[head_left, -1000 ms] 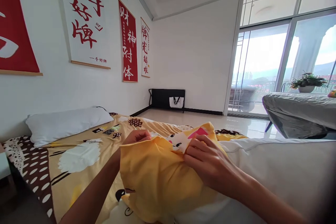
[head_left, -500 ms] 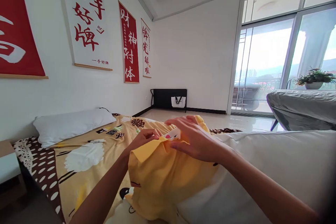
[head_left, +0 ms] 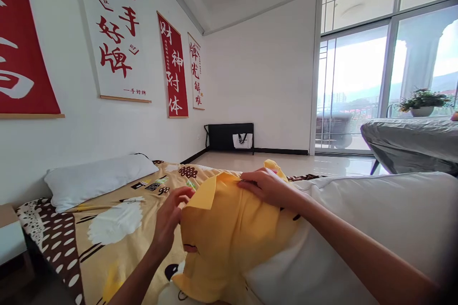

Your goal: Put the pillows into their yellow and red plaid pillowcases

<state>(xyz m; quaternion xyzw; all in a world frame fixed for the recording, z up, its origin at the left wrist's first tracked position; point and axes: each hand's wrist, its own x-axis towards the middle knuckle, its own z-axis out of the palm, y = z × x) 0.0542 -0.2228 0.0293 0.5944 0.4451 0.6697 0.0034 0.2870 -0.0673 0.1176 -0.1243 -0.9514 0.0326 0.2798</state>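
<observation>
A yellow pillowcase (head_left: 229, 228) with printed dark marks is drawn over one end of a white pillow (head_left: 375, 219). Its far edge is bunched, and a pointed flap is folded over at the left. My right hand (head_left: 266, 186) is closed on the top edge, thumb and fingers pinching the cloth. At the folded flap is my left hand (head_left: 170, 219), its fingers bent but apart, with the fingertips touching or very near the cloth. The inside of the case is hidden from me.
Beneath lies a bed with a sheep-print sheet (head_left: 118, 224). Another white pillow (head_left: 103, 176) rests against the left wall. A small table (head_left: 12, 233) stands at the lower left. Farther back are a black folded frame (head_left: 222, 136) with a white bag (head_left: 242, 141) and a grey-covered piece of furniture (head_left: 411, 140).
My left hand has moved left and down from the bunched edge to the flap. My right hand has lowered and closed on the top edge. The white printed patch between them is now covered.
</observation>
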